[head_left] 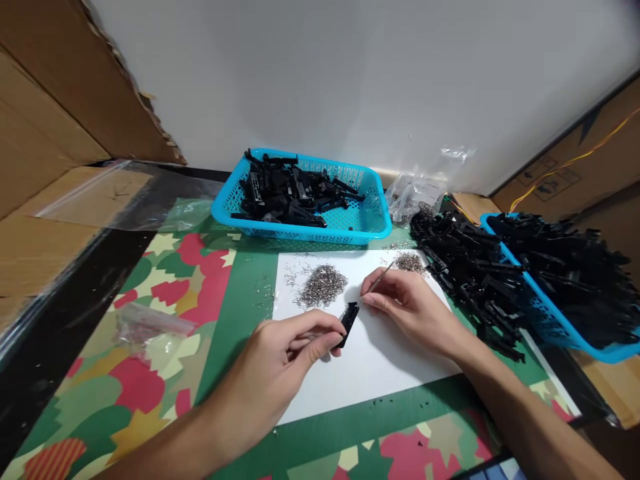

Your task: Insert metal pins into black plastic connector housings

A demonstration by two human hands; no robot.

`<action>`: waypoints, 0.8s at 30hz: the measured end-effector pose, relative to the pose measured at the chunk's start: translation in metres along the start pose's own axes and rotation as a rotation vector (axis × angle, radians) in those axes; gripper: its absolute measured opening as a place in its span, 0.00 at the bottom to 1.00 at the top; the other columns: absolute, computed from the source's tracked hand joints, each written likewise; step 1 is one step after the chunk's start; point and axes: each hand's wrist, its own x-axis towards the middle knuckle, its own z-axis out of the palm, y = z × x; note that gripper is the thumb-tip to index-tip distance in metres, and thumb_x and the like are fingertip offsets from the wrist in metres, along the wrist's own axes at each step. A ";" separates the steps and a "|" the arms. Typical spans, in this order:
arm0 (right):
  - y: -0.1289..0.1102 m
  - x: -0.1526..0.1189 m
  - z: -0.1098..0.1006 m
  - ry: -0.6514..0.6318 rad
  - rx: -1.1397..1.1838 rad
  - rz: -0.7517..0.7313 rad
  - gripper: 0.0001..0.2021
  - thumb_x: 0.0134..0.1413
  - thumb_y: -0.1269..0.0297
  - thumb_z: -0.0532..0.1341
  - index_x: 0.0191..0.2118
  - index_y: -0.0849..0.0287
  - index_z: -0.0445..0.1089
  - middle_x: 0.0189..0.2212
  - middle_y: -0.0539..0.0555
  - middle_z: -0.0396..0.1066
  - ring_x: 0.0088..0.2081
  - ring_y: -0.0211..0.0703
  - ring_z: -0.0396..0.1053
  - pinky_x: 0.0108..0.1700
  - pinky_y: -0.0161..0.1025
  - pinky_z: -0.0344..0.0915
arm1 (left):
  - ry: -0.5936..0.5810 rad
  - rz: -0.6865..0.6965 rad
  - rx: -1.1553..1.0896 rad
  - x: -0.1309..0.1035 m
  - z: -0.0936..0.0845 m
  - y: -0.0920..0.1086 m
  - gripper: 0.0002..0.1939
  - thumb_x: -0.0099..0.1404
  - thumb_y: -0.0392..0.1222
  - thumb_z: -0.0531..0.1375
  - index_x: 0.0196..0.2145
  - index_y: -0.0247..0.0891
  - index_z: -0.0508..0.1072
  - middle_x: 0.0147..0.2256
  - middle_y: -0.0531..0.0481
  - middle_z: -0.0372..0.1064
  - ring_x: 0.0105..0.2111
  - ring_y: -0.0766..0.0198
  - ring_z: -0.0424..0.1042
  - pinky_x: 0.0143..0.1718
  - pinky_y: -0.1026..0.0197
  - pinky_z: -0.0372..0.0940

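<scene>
Gripped part (pixel 351 323) is coloured black. White is shown by the sheet (pixel 380 367) underneath, bright blue by the basket (pixel 310 231) beyond; table covering (pixel 137 387) leftward is patterned red-green-cream.

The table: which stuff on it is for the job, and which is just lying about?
Looks like for the job:
- black piece, left hand
- thin stick, right hand
- metal bits
- white sheet
- blue basket of black pieces

Probably just lying about:
- small clear bag
- big flat bag

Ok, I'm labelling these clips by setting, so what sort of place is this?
Probably a makeshift small-parts assembly bench: a heap of tiny metal pieces on white paper, a blue basket of black plastic parts, and cardboard around.
</scene>
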 end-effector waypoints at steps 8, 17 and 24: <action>-0.001 -0.004 0.002 -0.047 -0.042 -0.006 0.08 0.71 0.61 0.63 0.40 0.58 0.76 0.32 0.51 0.76 0.32 0.41 0.71 0.36 0.37 0.66 | -0.015 0.012 -0.032 -0.001 0.003 0.002 0.08 0.75 0.40 0.61 0.40 0.40 0.82 0.31 0.53 0.82 0.34 0.62 0.83 0.36 0.64 0.71; -0.001 -0.007 0.004 -0.010 -0.122 -0.046 0.08 0.70 0.64 0.64 0.38 0.58 0.79 0.33 0.52 0.80 0.31 0.39 0.73 0.34 0.36 0.66 | -0.054 0.026 0.063 -0.003 0.002 -0.001 0.09 0.76 0.37 0.60 0.39 0.42 0.81 0.32 0.57 0.81 0.34 0.66 0.82 0.37 0.67 0.68; -0.003 -0.010 0.008 0.027 -0.167 -0.053 0.06 0.67 0.69 0.63 0.39 0.57 0.80 0.34 0.51 0.83 0.31 0.39 0.76 0.32 0.35 0.66 | -0.089 0.018 0.132 -0.005 0.003 0.003 0.10 0.76 0.34 0.57 0.40 0.41 0.78 0.31 0.56 0.81 0.32 0.67 0.80 0.36 0.67 0.67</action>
